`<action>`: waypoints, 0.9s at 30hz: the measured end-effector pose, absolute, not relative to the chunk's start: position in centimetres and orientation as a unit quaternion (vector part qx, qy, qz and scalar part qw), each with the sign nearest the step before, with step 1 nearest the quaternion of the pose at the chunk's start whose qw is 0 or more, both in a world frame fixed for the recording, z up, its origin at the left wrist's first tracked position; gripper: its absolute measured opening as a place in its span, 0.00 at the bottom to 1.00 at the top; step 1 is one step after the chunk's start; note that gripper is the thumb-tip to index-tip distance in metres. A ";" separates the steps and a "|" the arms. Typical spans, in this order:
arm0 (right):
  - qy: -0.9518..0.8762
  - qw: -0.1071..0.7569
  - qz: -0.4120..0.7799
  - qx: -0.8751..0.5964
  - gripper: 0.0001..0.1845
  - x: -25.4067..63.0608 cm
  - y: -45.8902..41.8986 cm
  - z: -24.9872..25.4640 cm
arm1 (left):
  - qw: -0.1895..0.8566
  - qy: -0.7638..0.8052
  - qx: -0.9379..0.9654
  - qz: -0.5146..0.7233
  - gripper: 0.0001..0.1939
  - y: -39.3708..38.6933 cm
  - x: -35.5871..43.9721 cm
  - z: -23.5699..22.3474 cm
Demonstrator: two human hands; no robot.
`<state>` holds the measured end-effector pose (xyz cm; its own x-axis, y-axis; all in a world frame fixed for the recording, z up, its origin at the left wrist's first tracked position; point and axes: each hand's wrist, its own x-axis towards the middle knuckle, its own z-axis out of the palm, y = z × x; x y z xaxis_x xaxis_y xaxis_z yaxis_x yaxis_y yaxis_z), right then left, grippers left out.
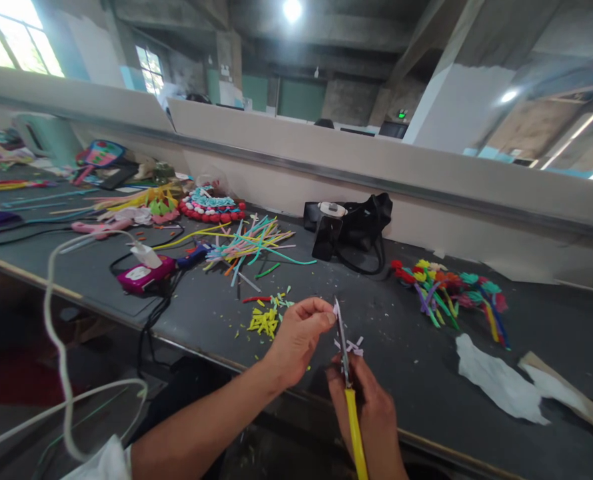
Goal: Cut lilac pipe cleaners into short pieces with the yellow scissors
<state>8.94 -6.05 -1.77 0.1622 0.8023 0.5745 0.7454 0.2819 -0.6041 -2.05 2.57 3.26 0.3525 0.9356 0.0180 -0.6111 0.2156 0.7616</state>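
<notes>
My right hand (376, 403) grips a pair of scissors (355, 427) with a yellow handle, blades pointing away from me. My left hand (296, 337) is closed in a pinch beside the blade tips. Between its thumb and finger a small pale lilac piece (335, 310) shows, touching or very close to the blades. Short pale lilac clippings (358, 349) lie on the table just beyond my right hand. Left of my left hand are a heap of yellow clippings (263, 323), some pale green bits (278, 301) and a red strip (255, 299).
Behind the clippings lies a pile of coloured strips (251, 241). A black bag (359, 223) with a phone (326, 237) leaning on it stands by the partition. Colourful flowers (446, 287) and white crumpled paper (494, 380) are to the right. At left sits a magenta power adapter (146, 273) with cables.
</notes>
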 end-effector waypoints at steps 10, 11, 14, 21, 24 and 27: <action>-0.640 0.457 0.018 -0.618 0.12 9.0 -6.5 -1.9 | 0.746 0.240 0.342 0.519 0.04 2.6 -2.0 3.3; -0.640 0.456 0.021 -0.618 0.12 8.9 -6.5 -1.9 | 0.745 0.241 0.342 0.519 0.04 2.5 -2.0 3.3; -0.637 0.451 0.036 -0.624 0.12 8.9 -6.3 -1.8 | 0.746 0.239 0.345 0.517 0.04 2.5 -2.0 3.3; -0.551 0.493 0.118 -0.663 0.16 10.0 -6.2 -0.8 | 0.675 0.288 0.458 0.502 0.04 2.4 -2.1 3.5; -0.481 0.539 0.160 -0.673 0.21 10.7 -6.3 -0.4 | 0.569 0.326 0.588 0.472 0.02 2.1 -2.1 3.5; -0.427 0.571 0.199 -0.673 0.25 11.3 -6.3 -0.1 | 0.400 0.304 0.730 0.463 0.05 1.7 -1.9 3.4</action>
<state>11.32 -6.30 -0.14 0.5566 0.8015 0.2185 0.3464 0.0152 -0.9380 -1.93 1.67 3.37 0.3859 0.8148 0.4326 0.0741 -0.4948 0.8659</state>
